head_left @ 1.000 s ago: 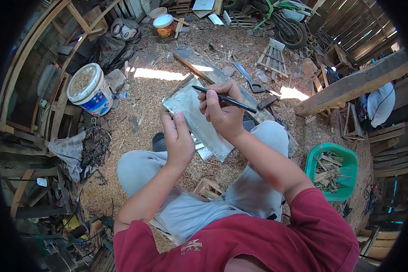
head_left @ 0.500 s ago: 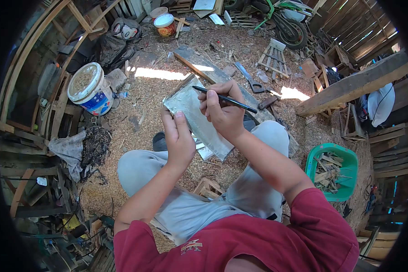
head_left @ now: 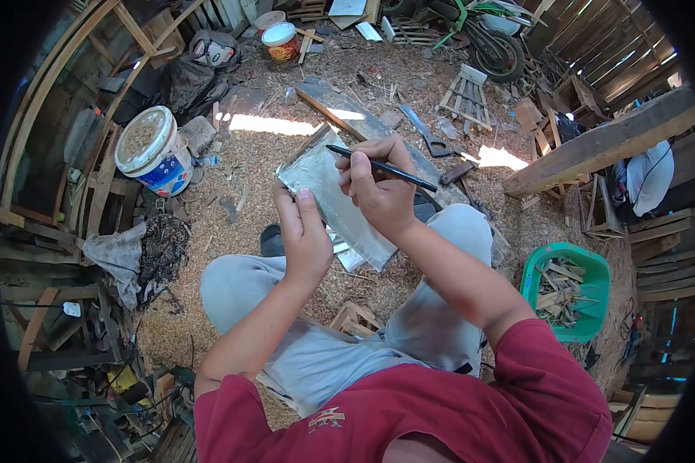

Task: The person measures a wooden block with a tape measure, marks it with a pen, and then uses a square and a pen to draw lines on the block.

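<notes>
My left hand (head_left: 305,231) grips the left edge of a flat, whitish-grey panel (head_left: 353,220), its thumb on the face and the other fingers partly behind it. The panel slants down to the right above my lap. A black pen (head_left: 398,173) is pinched in my right hand (head_left: 382,189), over the panel's upper right part. One end of the pen points up and left, over the panel's upper area; whether it touches the surface I cannot tell.
Behind the panel lies a long board (head_left: 371,123), with a handsaw (head_left: 425,133) and a hammer (head_left: 457,172) close by. A green tub (head_left: 601,309) of wood scraps stands right, a white bucket (head_left: 162,166) left. A wooden beam (head_left: 602,147) slants in from the right.
</notes>
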{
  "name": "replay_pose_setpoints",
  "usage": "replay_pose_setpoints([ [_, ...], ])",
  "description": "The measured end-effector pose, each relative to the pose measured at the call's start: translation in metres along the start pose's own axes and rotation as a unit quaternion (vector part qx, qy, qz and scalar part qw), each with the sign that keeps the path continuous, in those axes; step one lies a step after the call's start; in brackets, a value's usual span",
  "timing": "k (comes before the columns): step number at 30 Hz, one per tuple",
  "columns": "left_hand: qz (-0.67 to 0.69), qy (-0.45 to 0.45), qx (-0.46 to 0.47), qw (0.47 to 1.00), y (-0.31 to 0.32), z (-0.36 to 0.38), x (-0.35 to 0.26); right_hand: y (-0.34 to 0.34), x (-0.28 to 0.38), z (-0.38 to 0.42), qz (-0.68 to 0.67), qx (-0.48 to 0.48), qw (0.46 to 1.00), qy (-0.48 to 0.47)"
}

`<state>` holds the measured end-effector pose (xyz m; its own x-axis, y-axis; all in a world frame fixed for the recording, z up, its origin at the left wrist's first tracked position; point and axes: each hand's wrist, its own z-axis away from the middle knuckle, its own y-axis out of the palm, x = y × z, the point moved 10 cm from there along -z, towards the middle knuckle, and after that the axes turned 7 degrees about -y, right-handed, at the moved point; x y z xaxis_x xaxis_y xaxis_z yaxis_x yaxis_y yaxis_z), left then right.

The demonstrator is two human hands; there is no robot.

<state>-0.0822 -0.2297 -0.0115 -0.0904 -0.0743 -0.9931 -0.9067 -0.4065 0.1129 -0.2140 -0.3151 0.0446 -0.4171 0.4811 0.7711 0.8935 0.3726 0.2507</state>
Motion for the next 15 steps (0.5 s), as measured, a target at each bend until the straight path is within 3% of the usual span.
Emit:
replay_pose_setpoints([
  [15,-0.011,-0.01,-0.004,1.0,0.0008,0.0012,-0.0015,-0.0006,0.0003,-0.0004,-0.008,-0.001,1.0,-0.002],
])
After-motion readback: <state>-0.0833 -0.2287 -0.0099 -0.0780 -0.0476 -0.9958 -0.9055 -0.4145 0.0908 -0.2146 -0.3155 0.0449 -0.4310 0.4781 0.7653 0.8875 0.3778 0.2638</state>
